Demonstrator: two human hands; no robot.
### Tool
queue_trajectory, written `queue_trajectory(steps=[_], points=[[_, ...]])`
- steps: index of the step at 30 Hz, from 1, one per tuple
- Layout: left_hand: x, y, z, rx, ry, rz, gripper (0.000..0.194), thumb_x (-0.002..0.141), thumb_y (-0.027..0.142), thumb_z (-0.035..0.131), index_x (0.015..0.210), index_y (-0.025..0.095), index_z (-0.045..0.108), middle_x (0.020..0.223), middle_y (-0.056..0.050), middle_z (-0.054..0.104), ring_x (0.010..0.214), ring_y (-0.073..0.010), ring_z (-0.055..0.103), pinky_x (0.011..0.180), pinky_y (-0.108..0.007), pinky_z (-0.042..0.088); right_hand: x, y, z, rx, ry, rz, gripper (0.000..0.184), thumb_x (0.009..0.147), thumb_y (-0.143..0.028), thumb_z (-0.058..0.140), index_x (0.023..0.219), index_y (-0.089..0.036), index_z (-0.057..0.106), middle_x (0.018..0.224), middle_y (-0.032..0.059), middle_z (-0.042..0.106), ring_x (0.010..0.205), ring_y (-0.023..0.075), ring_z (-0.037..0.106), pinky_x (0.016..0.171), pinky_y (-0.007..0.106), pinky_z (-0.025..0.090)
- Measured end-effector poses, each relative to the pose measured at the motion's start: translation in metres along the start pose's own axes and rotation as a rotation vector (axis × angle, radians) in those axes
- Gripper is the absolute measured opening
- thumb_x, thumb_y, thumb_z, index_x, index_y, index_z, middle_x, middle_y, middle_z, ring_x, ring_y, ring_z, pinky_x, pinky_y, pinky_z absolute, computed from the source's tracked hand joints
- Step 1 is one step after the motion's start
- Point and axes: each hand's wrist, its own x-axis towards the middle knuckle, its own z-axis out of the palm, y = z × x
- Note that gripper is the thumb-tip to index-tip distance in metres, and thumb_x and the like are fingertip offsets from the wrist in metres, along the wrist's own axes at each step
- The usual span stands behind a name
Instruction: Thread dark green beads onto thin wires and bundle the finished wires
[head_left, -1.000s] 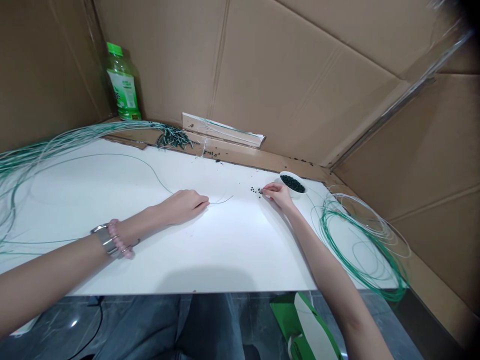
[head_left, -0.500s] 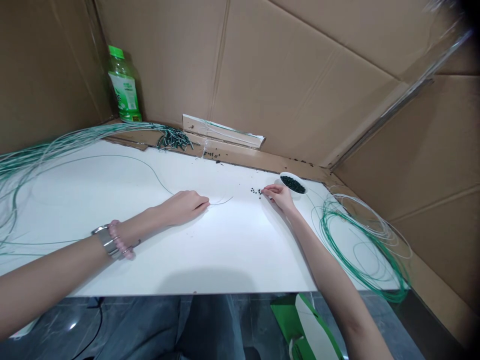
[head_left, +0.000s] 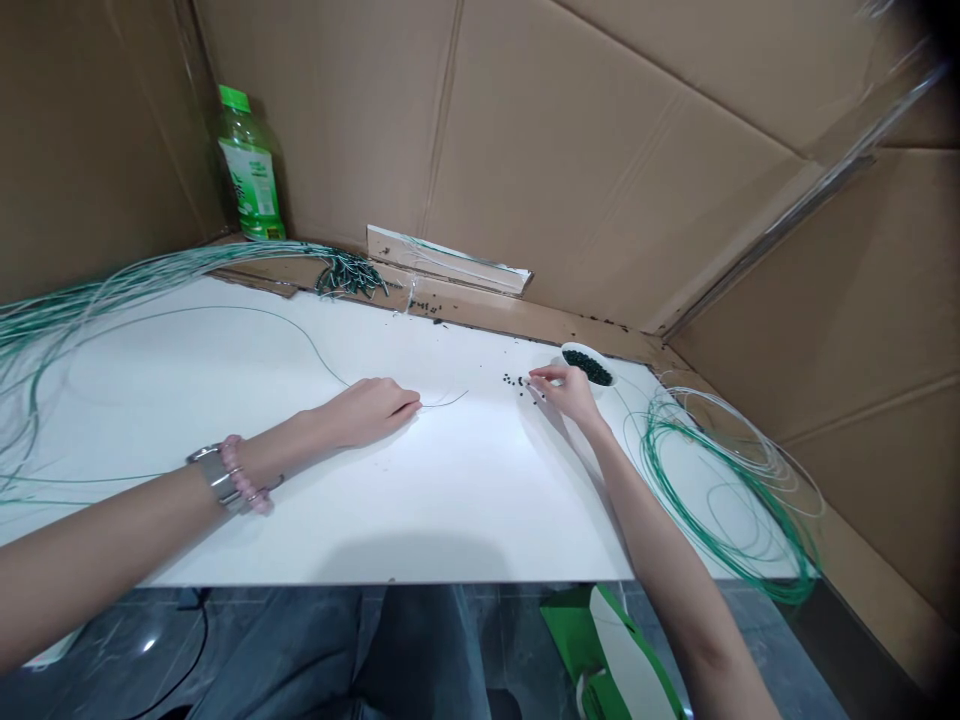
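My left hand [head_left: 382, 408] is closed on a thin green wire [head_left: 448, 402], resting low over the white tabletop. A short end of the wire sticks out to the right of the fingertips, and its long part curves away behind the hand to the left. Further right, my right hand [head_left: 566, 390] is pinched just above the table, beside several loose dark beads [head_left: 512, 380]. Whatever may be between those fingertips is too small to make out. Right behind this hand stands a white bowl [head_left: 609, 362] full of dark green beads [head_left: 587, 366].
A coil of green wire [head_left: 697, 510] lies at the right edge. Many strands [head_left: 142, 275] run along the left, ending in a dark beaded bunch [head_left: 349, 275]. A green bottle [head_left: 253, 180] stands in the back left corner. Cardboard walls [head_left: 540, 150] enclose the table.
My right hand has lifted slightly and shifted a little to the right from the loose beads, uncovering a few more of them. The left hand keeps its hold on the wire.
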Motion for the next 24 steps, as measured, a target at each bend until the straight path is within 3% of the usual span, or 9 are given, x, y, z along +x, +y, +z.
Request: queue_trajectory(steps=[4,7,12,16,24], points=[[0.000,-0.001,0.001,0.010,-0.002,0.008,0.038,0.095,0.030,0.028,0.067,0.018,0.050,0.062,-0.004,0.057,0.056,-0.0179,0.051,0.057,-0.028,0.030,0.019,0.004,-0.049,-0.151,0.083,0.067,0.029,0.095,-0.036,0.056,0.114,-0.015,0.060,0.115,0.0079,0.062,0.101,0.0187,0.062,0.088,0.039,0.054],[0.001,-0.002,0.002,0.016,0.005,0.012,0.038,0.096,0.030,0.027,0.067,0.019,0.050,0.063,-0.005,0.058,0.057,-0.0182,0.052,0.057,-0.028,0.030,0.039,0.012,-0.073,-0.284,0.056,0.189,0.030,0.094,-0.035,0.058,0.115,-0.014,0.060,0.115,0.0081,0.062,0.100,0.0189,0.062,0.087,0.039,0.054],[0.001,-0.003,0.004,0.022,0.017,0.032,0.037,0.095,0.029,0.029,0.068,0.018,0.050,0.064,-0.005,0.059,0.058,-0.0183,0.054,0.057,-0.028,0.030,0.061,0.021,-0.055,-0.445,-0.117,0.337,0.030,0.093,-0.034,0.060,0.116,-0.014,0.059,0.116,0.0096,0.061,0.100,0.0188,0.062,0.086,0.037,0.055],[0.001,-0.004,0.005,0.033,0.030,0.041,0.035,0.095,0.028,0.029,0.068,0.019,0.050,0.064,-0.005,0.058,0.058,-0.0187,0.054,0.056,-0.029,0.030,0.065,0.024,-0.042,-0.523,-0.169,0.387,0.032,0.093,-0.034,0.060,0.117,-0.014,0.059,0.117,0.0097,0.061,0.103,0.0197,0.062,0.088,0.038,0.054],[0.001,-0.001,0.003,0.035,0.038,0.047,0.036,0.094,0.028,0.029,0.067,0.019,0.052,0.064,-0.005,0.059,0.057,-0.0185,0.053,0.056,-0.029,0.030,0.054,0.035,-0.053,-0.510,-0.155,0.329,0.030,0.093,-0.034,0.059,0.116,-0.015,0.059,0.115,0.0088,0.061,0.100,0.0187,0.063,0.085,0.037,0.055]])
